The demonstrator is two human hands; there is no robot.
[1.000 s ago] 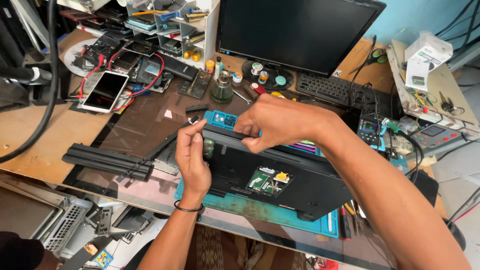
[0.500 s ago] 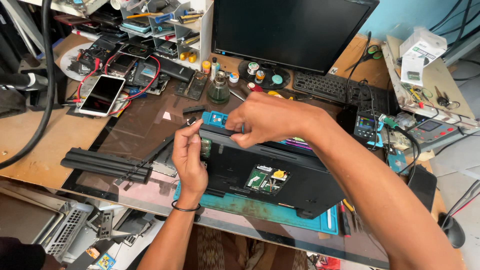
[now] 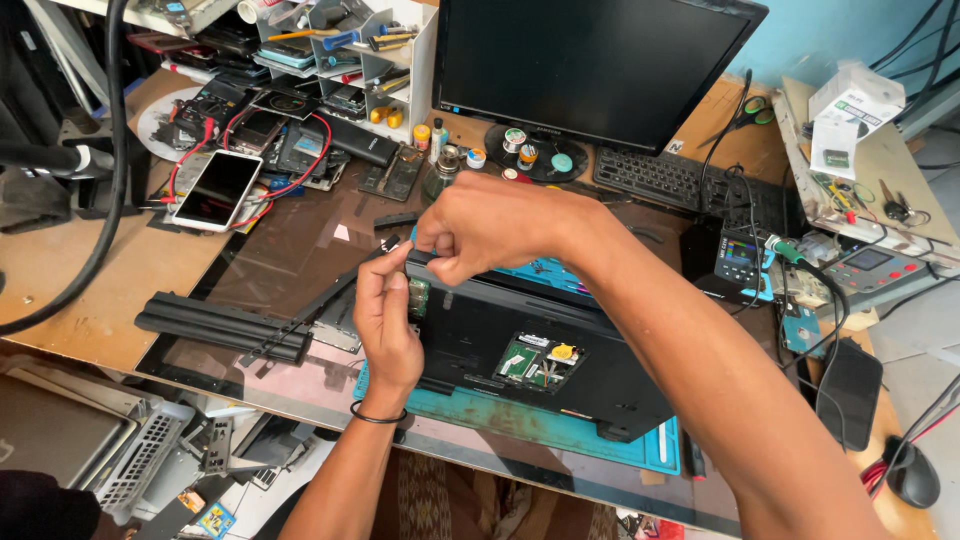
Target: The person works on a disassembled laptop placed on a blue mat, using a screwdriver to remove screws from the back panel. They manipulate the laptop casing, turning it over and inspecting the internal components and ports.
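A black laptop (image 3: 520, 350) lies bottom-up on a teal mat (image 3: 600, 435), with an open bay showing a small green board (image 3: 540, 360). My left hand (image 3: 385, 320) reaches up from below to the laptop's far left corner, its thumb and forefinger pinched on a small black part (image 3: 398, 244). My right hand (image 3: 490, 225) comes in from the right above the laptop, and its fingertips pinch the same part from the other side. A small green circuit piece (image 3: 418, 297) shows at the corner beside my left fingers. What lies under my right hand is hidden.
A long black battery (image 3: 220, 325) lies left of the laptop on the dark glass top. A white phone (image 3: 217, 190) with red leads sits at the back left. A monitor (image 3: 590, 60), a keyboard (image 3: 650, 180), a small meter (image 3: 738, 260) and a tool shelf (image 3: 340, 40) crowd the back.
Both hands stay at the laptop's far left corner. My right hand has crept a little to the left, closer to my left fingertips.
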